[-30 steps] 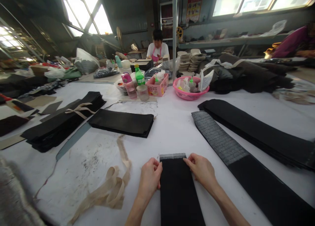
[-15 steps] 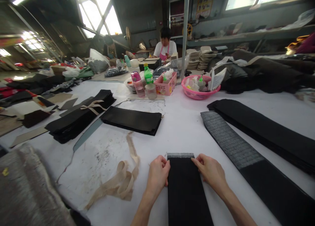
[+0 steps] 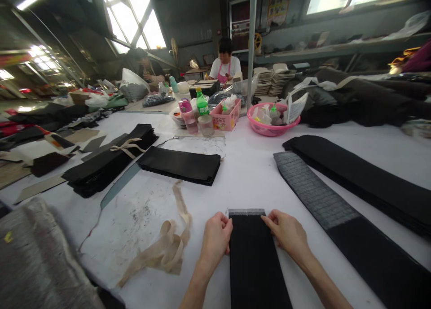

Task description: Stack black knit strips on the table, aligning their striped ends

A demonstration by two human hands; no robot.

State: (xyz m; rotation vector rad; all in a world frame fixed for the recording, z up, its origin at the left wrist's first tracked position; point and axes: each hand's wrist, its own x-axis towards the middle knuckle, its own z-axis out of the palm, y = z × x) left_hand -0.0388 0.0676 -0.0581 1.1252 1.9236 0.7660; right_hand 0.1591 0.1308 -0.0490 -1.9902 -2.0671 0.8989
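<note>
A long black strip [image 3: 254, 259] with a grey band across its far end lies at the lower middle of the white table. My left hand [image 3: 217, 235] pinches its left edge near that end, fingers curled together. On the opposite edge, my right hand [image 3: 288, 232] grips the strip between thumb and fingertips. To the right lies a fanned set of black strips [image 3: 373, 250] with grey, ridged ends. Beyond it is a thick stack of long black pieces [image 3: 357, 174] with rounded ends.
A stack of black rectangles [image 3: 180, 164], a tied black bundle [image 3: 111, 161] and a loose beige cloth strip [image 3: 164, 246] lie left. Farther back are a pink basket [image 3: 274, 128], a pink box [image 3: 225, 120], a green bottle [image 3: 202, 103] and a seated person [image 3: 225, 67].
Both hands keep their hold on the strip, with no clear movement. In the background at the left, a second person's head and arm have shifted.
</note>
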